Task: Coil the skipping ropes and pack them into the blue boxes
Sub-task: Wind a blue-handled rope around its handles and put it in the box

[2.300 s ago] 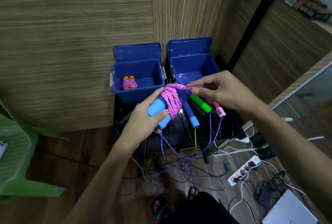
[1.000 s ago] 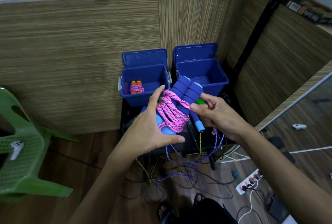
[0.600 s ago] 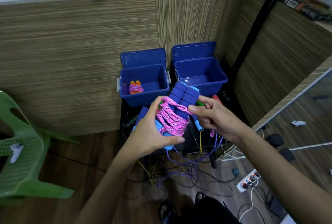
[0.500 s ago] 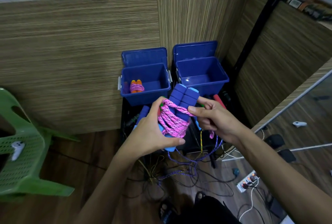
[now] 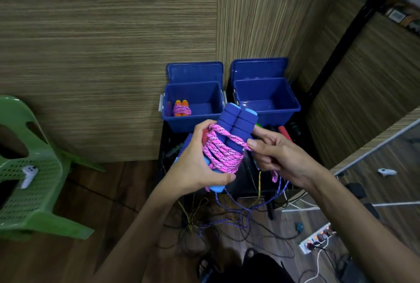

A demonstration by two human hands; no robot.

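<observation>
This looks like a room in a home or small office, used informally. Wood-grain panel walls point(image 5: 109, 55) meet a dark wooden floor point(image 5: 68, 257). A green plastic chair point(image 5: 29, 191) stands at the left with a white game controller point(image 5: 28, 174) on its seat. Loose cables point(image 5: 227, 232) trail across the floor to a loaded power strip point(image 5: 314, 239).

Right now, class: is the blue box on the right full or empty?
Empty, as far as shows. The right blue box stands open with a bare floor; the left blue box holds one coiled rope.
</observation>
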